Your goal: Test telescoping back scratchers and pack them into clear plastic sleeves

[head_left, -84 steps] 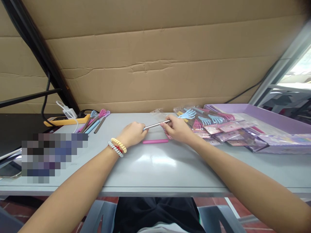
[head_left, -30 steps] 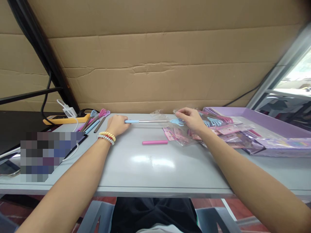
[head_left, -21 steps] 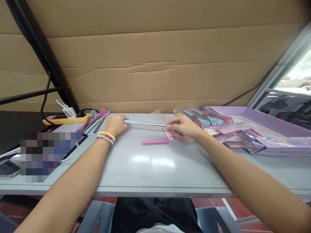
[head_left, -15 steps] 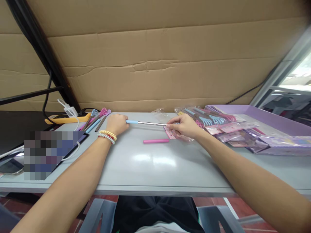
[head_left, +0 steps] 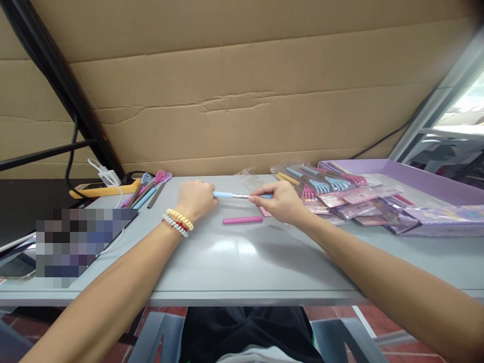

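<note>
Cardboard wall point(head_left: 242, 101): stood behind the table, creased across its width.
Table point(head_left: 234, 267): grey and smooth, with both forearms reaching over its near edge.
Purple tray point(head_left: 423, 182): sat at the far right, with packets lying in and beside it.
Packaged scratchers point(head_left: 340, 199): lay fanned in clear bags just right of the right hand.
Loose scratchers point(head_left: 151, 187): lay in a small bunch well to the left, near a yellow power strip.
Left hand point(head_left: 195, 199): was curled into a fist around the blue handle end.
Right hand point(head_left: 283, 202): had thumb and fingertips pinching the head end, which it mostly hid.
Telescopic scratcher point(head_left: 236, 195): was held level between the hands over the table's far middle. Only a short run of metal rod showed.
Handling: probably light and stiff, with a slick, thin rod that could bend. The rubbery handle and the plastic head looked the safer holds.
Pink sleeve point(head_left: 242, 220): lay flat just in front of the hands, apart from both.
</note>
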The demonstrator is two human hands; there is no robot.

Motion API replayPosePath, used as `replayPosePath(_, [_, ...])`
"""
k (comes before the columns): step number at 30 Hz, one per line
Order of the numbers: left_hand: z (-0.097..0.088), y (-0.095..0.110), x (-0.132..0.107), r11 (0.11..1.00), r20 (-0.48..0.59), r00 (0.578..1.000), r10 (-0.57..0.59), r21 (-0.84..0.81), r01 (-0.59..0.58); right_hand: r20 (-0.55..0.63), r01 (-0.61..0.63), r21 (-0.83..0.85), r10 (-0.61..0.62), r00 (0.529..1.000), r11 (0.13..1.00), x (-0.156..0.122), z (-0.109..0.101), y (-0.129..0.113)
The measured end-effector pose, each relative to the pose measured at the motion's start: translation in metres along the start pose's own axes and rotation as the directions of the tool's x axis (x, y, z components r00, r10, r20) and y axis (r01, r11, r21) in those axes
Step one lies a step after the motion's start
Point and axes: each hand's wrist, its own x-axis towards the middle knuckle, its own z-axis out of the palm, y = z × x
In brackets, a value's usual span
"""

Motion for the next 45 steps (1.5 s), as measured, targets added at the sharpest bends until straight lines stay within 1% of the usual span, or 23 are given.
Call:
replayPosePath(4, [-0.002, 0.006, -0.003, 1.0, -0.014, 1.0, -0.01, -0.013, 0.01, -0.039, 0.034, -0.016, -0.034, 0.999, 0.999, -0.001, 0.002, -0.003])
replayPosePath(10, [-0.006, 0.013, -0.009, 0.999, -0.048, 0.998, -0.029, -0.04, 0.027, -0.051, 0.019, -0.015, -0.02, 0.999, 1.0, -0.002, 0.002, -0.008])
replayPosePath(13, [-0.005, 0.014, -0.01, 0.999, -0.042, 0.999, -0.034, -0.041, 0.032, -0.033, 0.025, -0.015, -0.026, 0.999, 1.0, -0.003, 0.002, -0.007])
replayPosePath(16, [0.0, 0.014, -0.007, 0.999, -0.029, 0.999, -0.016, -0.041, 0.015, -0.001, 0.054, -0.019, -0.054, 0.999, 0.998, 0.0, 0.004, 0.0])
replayPosePath(20, [0.007, 0.014, -0.003, 0.998, -0.026, 0.998, 0.051, -0.047, -0.052, -0.006, 0.068, -0.069, -0.069, 0.998, 0.995, 0.005, 0.005, 0.011])
replayPosePath(26, [0.004, 0.017, -0.007, 0.984, -0.141, 0.978, 0.154, -0.063, -0.164, -0.013, 0.119, -0.096, -0.121, 0.993, 0.988, 0.005, 0.003, 0.007])
replayPosePath(28, [0.004, 0.018, -0.009, 0.969, -0.158, 0.961, 0.228, -0.064, -0.24, -0.001, 0.138, -0.103, -0.139, 0.99, 0.985, 0.004, 0.004, 0.006])
replayPosePath(31, [0.005, 0.02, -0.011, 0.926, -0.172, 0.92, 0.352, -0.083, -0.369, 0.035, 0.184, -0.122, -0.181, 0.983, 0.975, 0.003, 0.008, 0.006])
replayPosePath(36, [0.008, 0.02, -0.013, 0.863, -0.223, 0.853, 0.471, -0.085, -0.499, 0.054, 0.258, -0.128, -0.253, 0.966, 0.958, 0.003, 0.009, 0.01])
replayPosePath(39, [0.008, 0.021, -0.013, 0.842, -0.236, 0.835, 0.496, -0.104, -0.53, 0.062, 0.304, -0.14, -0.298, 0.953, 0.942, 0.004, 0.009, 0.014])
replayPosePath(45, [0.011, 0.028, -0.013, 0.837, -0.238, 0.843, 0.482, -0.159, -0.523, 0.098, 0.415, -0.214, -0.404, 0.91, 0.884, 0.006, 0.01, 0.022])
